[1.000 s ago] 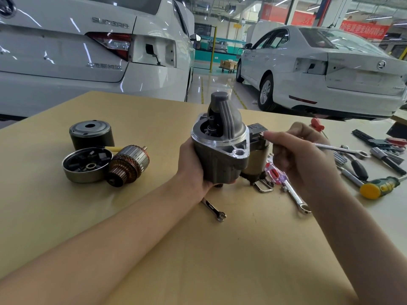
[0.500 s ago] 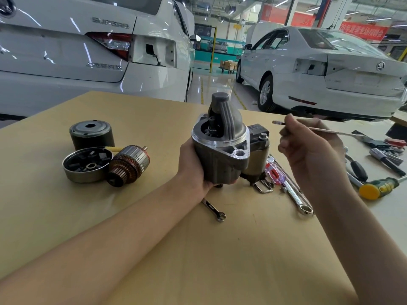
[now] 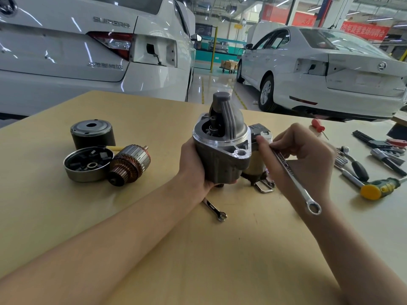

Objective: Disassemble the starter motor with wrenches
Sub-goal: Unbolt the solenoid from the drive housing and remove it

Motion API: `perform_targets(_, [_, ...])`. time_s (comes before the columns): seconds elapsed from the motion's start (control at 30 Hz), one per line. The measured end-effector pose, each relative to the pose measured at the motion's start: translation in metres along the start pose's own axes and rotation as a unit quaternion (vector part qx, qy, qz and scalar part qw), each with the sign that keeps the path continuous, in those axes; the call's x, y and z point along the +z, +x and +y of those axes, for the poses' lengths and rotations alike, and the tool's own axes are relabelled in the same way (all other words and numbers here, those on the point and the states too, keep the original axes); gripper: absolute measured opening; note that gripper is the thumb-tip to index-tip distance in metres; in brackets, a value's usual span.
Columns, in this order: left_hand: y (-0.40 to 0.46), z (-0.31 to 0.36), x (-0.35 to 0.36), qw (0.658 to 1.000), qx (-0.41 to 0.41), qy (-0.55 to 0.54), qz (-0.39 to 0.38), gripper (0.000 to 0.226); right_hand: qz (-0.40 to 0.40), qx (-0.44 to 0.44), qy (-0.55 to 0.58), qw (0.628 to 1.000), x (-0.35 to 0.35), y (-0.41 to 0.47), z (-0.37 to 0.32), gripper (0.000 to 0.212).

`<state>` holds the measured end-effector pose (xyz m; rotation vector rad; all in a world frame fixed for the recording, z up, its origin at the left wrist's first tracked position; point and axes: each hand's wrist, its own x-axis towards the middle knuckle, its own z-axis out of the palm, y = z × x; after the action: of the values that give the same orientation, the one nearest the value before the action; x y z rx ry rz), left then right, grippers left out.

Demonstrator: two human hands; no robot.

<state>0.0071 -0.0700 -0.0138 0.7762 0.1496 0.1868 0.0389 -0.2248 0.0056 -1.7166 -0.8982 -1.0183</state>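
The grey starter motor housing (image 3: pixel 222 150) stands upright on the wooden table (image 3: pixel 154 249), nose up. My left hand (image 3: pixel 193 166) grips its lower body from the left. My right hand (image 3: pixel 304 157) holds a long combination wrench (image 3: pixel 290 172). The wrench's open end sits at the black solenoid top (image 3: pixel 258 129) behind the housing, and its ring end points down toward me. A copper-wound armature (image 3: pixel 128 165), a black motor case (image 3: pixel 92 134) and a round end cap with brushes (image 3: pixel 87 164) lie at the left.
A small wrench (image 3: pixel 214 210) lies on the table below my left hand. A metal clip (image 3: pixel 265 186) sits by the motor's base. Screwdrivers, a ratchet and a yellow-green handled tool (image 3: pixel 378 188) are spread at the right. Two white cars stand beyond the table.
My right hand had lifted the wrench away to the right, level in the air. It has now swung it back down, handle toward me, with the open end at the solenoid top.
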Motion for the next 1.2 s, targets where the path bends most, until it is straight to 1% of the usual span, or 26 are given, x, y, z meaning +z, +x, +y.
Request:
perform_targets(0.2, [0.001,0.0,-0.001,1.0,0.001,0.022,0.008,0.043,0.01,-0.043,-0.053,0.998,0.003,-0.001,-0.002,0.035])
perform_targets(0.33, [0.0,0.0,-0.001,1.0,0.0,0.019,0.008,0.044,0.001,-0.072,-0.068,0.995,0.004,-0.002,-0.004,0.035])
perform_targets(0.5, [-0.001,0.0,0.001,1.0,0.0,0.019,0.013,0.042,-0.004,-0.079,-0.079,0.994,0.006,-0.004,-0.005,0.035])
perform_targets(0.57, [-0.001,0.0,0.001,1.0,0.003,0.021,0.014,0.043,-0.006,-0.046,-0.058,0.997,0.007,-0.004,-0.005,0.033])
perform_targets(0.6, [0.0,0.0,0.001,1.0,0.006,0.022,0.014,0.044,-0.009,-0.011,-0.031,0.999,0.007,-0.003,-0.006,0.032])
perform_targets(0.67, [0.0,0.0,0.0,1.0,0.005,0.015,0.009,0.048,-0.01,0.098,0.072,0.993,0.003,0.002,-0.005,0.032])
perform_targets(0.7, [0.0,0.0,0.001,1.0,0.002,0.013,0.01,0.048,-0.013,0.166,0.139,0.976,0.001,0.005,-0.003,0.034])
perform_targets(0.73, [0.0,0.0,0.001,1.0,-0.001,0.016,0.014,0.046,-0.027,0.234,0.211,0.949,-0.002,0.01,-0.002,0.037])
perform_targets(0.77, [-0.001,0.001,0.001,1.0,-0.004,0.018,0.018,0.043,-0.05,0.302,0.282,0.909,-0.005,0.014,-0.002,0.038])
perform_targets(0.8, [-0.001,0.001,0.001,1.0,-0.005,0.02,0.022,0.042,-0.067,0.365,0.346,0.862,-0.006,0.017,-0.001,0.036])
perform_targets(0.83, [-0.001,0.002,0.002,1.0,-0.006,0.02,0.023,0.041,-0.078,0.416,0.398,0.814,-0.006,0.019,0.001,0.03])
perform_targets(0.87, [-0.002,0.002,0.002,0.999,-0.008,0.02,0.025,0.041,-0.088,0.455,0.436,0.772,-0.006,0.02,0.002,0.023])
perform_targets(0.9, [-0.002,0.003,0.003,0.999,-0.01,0.02,0.026,0.042,-0.097,0.481,0.462,0.739,-0.007,0.021,0.003,0.02])
perform_targets(0.93, [-0.002,0.003,0.003,0.999,-0.012,0.022,0.029,0.043,-0.105,0.497,0.481,0.715,-0.007,0.022,0.004,0.02])
perform_targets(0.97, [-0.002,0.003,0.003,0.999,-0.014,0.023,0.031,0.043,-0.106,0.505,0.491,0.701,-0.008,0.023,0.005,0.02])
perform_targets(1.0, [-0.002,0.003,0.003,0.999,-0.016,0.025,0.033,0.043,-0.1,0.509,0.495,0.698,-0.008,0.024,0.006,0.019])
perform_targets(1.03, [-0.002,0.003,0.003,0.999,-0.017,0.027,0.035,0.044,-0.087,0.509,0.488,0.703,-0.009,0.024,0.008,0.017])
perform_targets(1.1, [-0.002,0.003,0.003,0.998,-0.016,0.034,0.04,0.045,-0.036,0.498,0.455,0.737,-0.009,0.024,0.011,0.007])
perform_targets(1.13, [-0.003,0.003,0.002,0.998,-0.015,0.036,0.041,0.044,-0.002,0.487,0.439,0.755,-0.009,0.025,0.011,0.012])
perform_targets(1.2, [-0.003,0.003,0.002,0.998,-0.015,0.037,0.04,0.044,0.043,0.447,0.411,0.794,-0.012,0.025,0.01,0.031])
